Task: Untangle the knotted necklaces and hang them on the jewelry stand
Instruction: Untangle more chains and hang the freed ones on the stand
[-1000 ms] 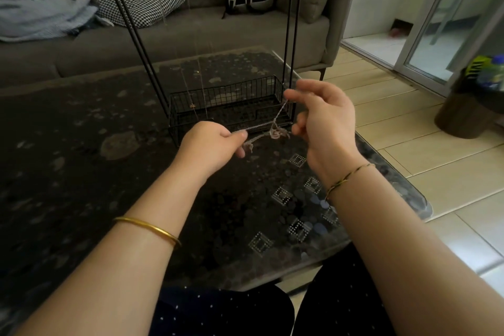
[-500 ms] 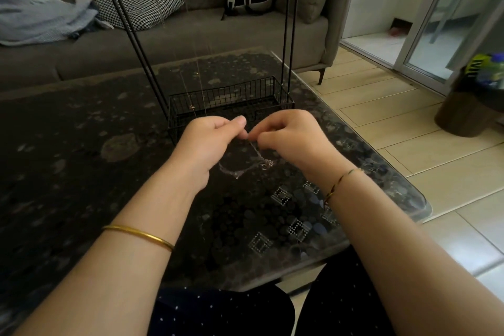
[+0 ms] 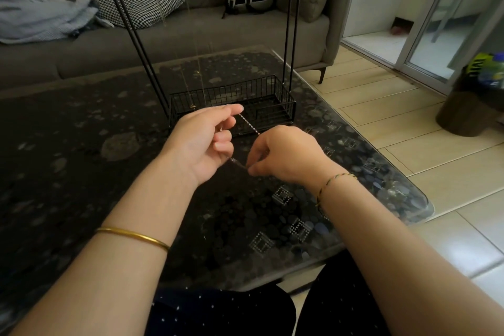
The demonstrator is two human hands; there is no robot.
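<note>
Hands meet above the dark glass table [image 3: 81, 144], just in front of the black wire jewelry stand [image 3: 245, 91]. The left hand [image 3: 203, 142] pinches a thin silver necklace [image 3: 249, 124] between thumb and forefinger. The chain slants down to the right hand [image 3: 283, 155], whose curled fingertips pinch another stretch lower down. Fine chains [image 3: 201, 82] hang from the stand above its basket, with a grey sofa [image 3: 191, 35] behind
</note>
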